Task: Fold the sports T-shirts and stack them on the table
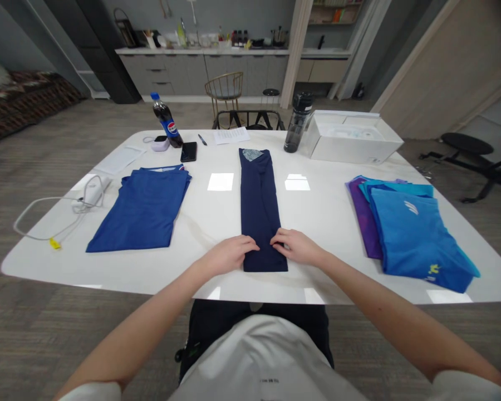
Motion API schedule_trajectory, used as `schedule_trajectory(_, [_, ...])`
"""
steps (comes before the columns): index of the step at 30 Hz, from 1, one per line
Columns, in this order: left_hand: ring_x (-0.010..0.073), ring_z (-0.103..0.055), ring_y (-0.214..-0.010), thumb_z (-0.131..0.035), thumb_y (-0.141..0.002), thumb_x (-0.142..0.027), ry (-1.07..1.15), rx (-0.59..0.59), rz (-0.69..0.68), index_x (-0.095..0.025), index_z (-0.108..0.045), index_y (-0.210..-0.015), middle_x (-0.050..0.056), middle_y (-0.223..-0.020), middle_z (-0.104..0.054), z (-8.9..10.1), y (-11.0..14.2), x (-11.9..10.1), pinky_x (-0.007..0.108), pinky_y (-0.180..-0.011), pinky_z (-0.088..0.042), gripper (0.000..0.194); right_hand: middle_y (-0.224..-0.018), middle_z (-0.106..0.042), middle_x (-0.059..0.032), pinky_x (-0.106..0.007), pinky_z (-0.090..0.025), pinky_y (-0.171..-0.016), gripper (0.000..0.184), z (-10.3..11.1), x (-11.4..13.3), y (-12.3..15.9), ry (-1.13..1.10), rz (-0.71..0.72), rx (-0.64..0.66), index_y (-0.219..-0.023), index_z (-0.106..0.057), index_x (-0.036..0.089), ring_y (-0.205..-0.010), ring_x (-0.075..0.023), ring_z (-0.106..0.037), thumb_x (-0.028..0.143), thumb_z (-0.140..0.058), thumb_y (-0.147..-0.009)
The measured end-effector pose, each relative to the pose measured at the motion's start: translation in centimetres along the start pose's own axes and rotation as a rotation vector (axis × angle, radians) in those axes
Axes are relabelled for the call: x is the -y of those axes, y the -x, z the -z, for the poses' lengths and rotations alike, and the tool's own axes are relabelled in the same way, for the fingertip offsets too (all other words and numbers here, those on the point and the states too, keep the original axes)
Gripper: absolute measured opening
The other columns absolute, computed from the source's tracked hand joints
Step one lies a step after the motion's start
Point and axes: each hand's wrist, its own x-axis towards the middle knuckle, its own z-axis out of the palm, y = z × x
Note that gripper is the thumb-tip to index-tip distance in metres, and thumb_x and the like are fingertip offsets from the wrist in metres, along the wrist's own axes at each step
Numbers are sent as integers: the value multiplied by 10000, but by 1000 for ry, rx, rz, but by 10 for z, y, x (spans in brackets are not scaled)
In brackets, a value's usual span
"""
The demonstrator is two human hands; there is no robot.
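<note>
A dark navy garment (259, 200) lies folded into a long narrow strip down the middle of the white table (317, 223). My left hand (229, 253) rests on the strip's near left edge, fingers curled onto the cloth. My right hand (296, 246) rests on its near right edge, fingers likewise bent over the fabric. Both hands pinch the bottom end of the strip. A folded royal blue shirt (144, 209) lies to the left. A stack of light blue and purple shirts (404, 231) lies to the right.
At the table's far side stand a cola bottle (166, 121), a phone (188, 151), a pen, a paper sheet (231, 135), a dark water bottle (297, 122) and an open white box (350, 139). A white cable and charger (81, 203) lie at the left edge. Chairs stand behind.
</note>
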Motion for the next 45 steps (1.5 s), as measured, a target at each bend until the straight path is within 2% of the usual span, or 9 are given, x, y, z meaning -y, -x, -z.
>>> schedule_trajectory(4, [216,-617,-1242,-461,-874,8,-29,39,-116,-210,-685,-1273,104,-1308,-670,-3,15,18,390,-1097,-503,507,-1059,-685,-57,-342,-498,-869,240,-3,11,22,-76,32,9,-1114,-756,256,-916,-189,-680,214,-560,-982])
schedule_trajectory(10, [217,-599,-1282,-470,-1009,-148,-48,8,-204,-229,-691,-1254,112,-1290,-684,-12,23,21,432,-1158,-459,339,-1280,-646,-74,-383,-484,-992,428,-4,-2,44,-109,92,52,-1205,-733,279,-1115,-216,-630,54,-507,-919])
schedule_trajectory(15, [187,-633,-1237,-436,-1046,-215,35,-54,-99,-228,-729,-1136,76,-1230,-726,-21,22,21,383,-1113,-496,307,-1255,-659,-89,-403,-483,-962,250,-4,-2,47,-44,70,48,-1141,-738,267,-1092,-232,-622,206,-536,-1007])
schedule_trajectory(19, [176,-673,-1137,-423,-1046,-211,120,5,-19,-229,-723,-1144,71,-1123,-752,-14,27,2,357,-1052,-512,316,-1188,-683,-78,-386,-477,-927,233,0,11,52,-74,57,92,-1084,-741,269,-1054,-218,-645,256,-514,-1035])
schedule_trajectory(24, [165,-687,-1002,-413,-1041,-204,262,57,76,-238,-712,-1143,59,-1058,-750,-8,43,-30,300,-921,-529,318,-1102,-716,-54,-370,-478,-935,233,1,40,71,-280,22,151,-1127,-701,288,-1029,-205,-659,277,-481,-1049])
schedule_trajectory(29, [153,-688,-966,-418,-1017,-191,453,-89,250,-235,-702,-1126,47,-1048,-741,-2,44,-45,275,-889,-534,308,-1001,-714,-25,-313,-511,-776,205,8,57,74,-528,-170,95,-1111,-671,311,-874,-184,-653,304,-482,-1034])
schedule_trajectory(35, [167,-678,-884,-572,-967,-317,661,-465,432,-192,-718,-1067,46,-981,-749,28,-9,-15,292,-836,-546,216,-838,-660,-22,-329,-481,-677,228,42,30,18,-664,-346,-274,-1016,-664,285,-735,-197,-582,465,-524,-997])
schedule_trajectory(41, [173,-679,-891,-678,-891,-417,875,-780,395,-176,-684,-1053,32,-929,-733,73,-104,52,302,-837,-548,291,-664,-515,28,-280,-402,-597,342,90,-27,-86,-789,-409,-522,-869,-630,234,-620,-148,-467,575,-625,-875])
schedule_trajectory(45, [181,-691,-891,-656,-907,-388,886,-894,329,-170,-654,-1117,41,-930,-724,100,-167,112,336,-873,-553,303,-634,-487,47,-263,-374,-576,314,109,-81,-164,-810,-419,-675,-865,-621,225,-577,-129,-435,538,-635,-862])
